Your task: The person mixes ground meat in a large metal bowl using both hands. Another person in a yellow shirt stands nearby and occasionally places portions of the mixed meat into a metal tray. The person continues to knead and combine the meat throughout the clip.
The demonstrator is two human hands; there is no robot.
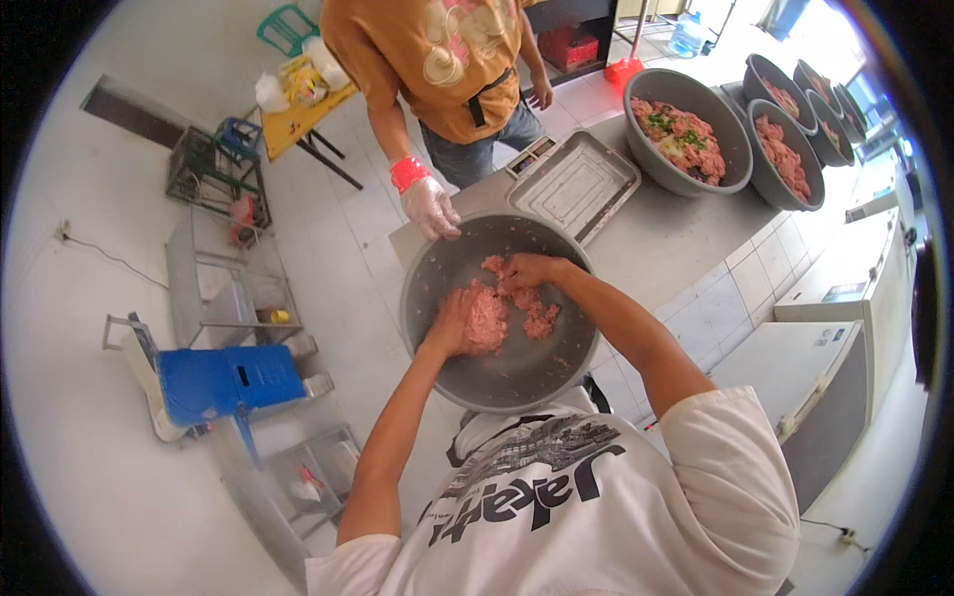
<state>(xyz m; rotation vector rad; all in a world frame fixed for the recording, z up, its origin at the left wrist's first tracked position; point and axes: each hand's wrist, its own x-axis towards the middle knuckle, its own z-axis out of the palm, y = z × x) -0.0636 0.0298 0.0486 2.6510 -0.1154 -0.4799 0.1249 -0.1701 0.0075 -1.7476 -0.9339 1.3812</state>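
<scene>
A wide grey basin [568, 360] is in front of me, at the table's near-left corner, with pink minced meat [488, 320] inside. My left hand [455, 326] curls around the left side of the largest lump. To the right, my right hand [530, 272] has its fingers closed on a smaller clump of minced meat. Loose bits of it lie below that hand, and small smears stick to the basin wall. Across from me, another person's gloved hand [431, 208] touches the basin's far rim.
A steel table [656, 238] extends to the right, bearing a scale with a metal tray [576, 186] and several grey basins [737, 159] of meat. White freezers [795, 372] stand at right. A blue-topped machine [229, 379] and racks line the left wall.
</scene>
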